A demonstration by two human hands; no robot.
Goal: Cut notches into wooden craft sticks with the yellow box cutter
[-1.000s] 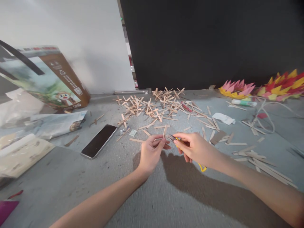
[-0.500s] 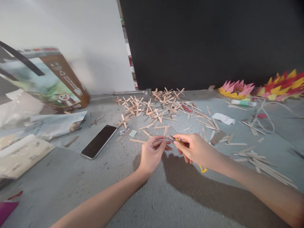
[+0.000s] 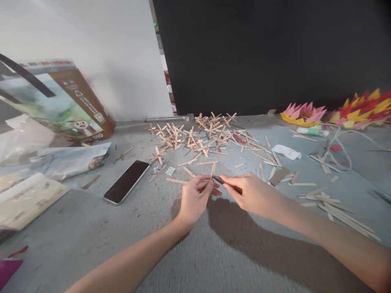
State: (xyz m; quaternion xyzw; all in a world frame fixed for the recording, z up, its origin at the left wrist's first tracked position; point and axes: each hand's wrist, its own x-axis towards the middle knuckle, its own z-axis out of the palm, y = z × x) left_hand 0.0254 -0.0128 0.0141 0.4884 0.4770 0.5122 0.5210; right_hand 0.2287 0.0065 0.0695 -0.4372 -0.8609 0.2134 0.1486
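Note:
Between its thumb and fingers my left hand [image 3: 197,197] pinches a wooden craft stick [image 3: 213,169], which stands up above the fingertips. My right hand [image 3: 252,191] is closed round a pair of pliers [image 3: 218,179] with dark metal jaws, and the palm hides most of the yellow handle. The jaws point left and meet the stick just at my left fingertips. Beyond the hands lies a heap of wooden stick crosses [image 3: 183,138]. A few single sticks [image 3: 176,180] lie close to my left hand.
A phone [image 3: 126,182] lies left of my hands, with a printed bag [image 3: 76,106] behind it. Loose sticks [image 3: 345,215], a glue stick [image 3: 313,132], a white cable [image 3: 348,154] and pink-yellow paper crowns [image 3: 304,114] are on the right. A black panel [image 3: 269,57] rises behind.
The pliers' jaws, apart before, are now together at the stick. My right fingers have closed further, and the yellow handle end below them has gone from sight. My left hand has stayed put.

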